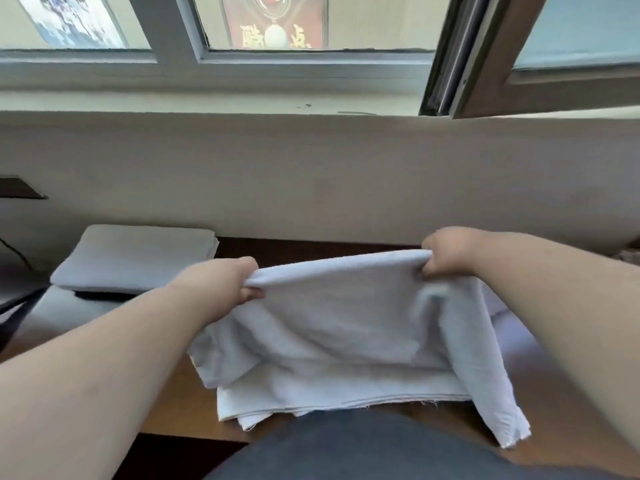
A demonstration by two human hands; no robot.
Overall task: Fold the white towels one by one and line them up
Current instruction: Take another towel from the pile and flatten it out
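A white towel hangs stretched between my two hands above the wooden table. My left hand grips its top edge on the left, and my right hand grips the top edge on the right. The cloth sags down onto the table, with one loose end trailing to the lower right. Under it lies more white towel, flat near the table's front edge. A folded white towel rests at the back left, on top of another folded towel.
A pale wall and a window sill rise straight behind the table. A brown window frame stands open at the upper right. My dark-clothed body is at the table's front edge. Dark objects sit at the far left.
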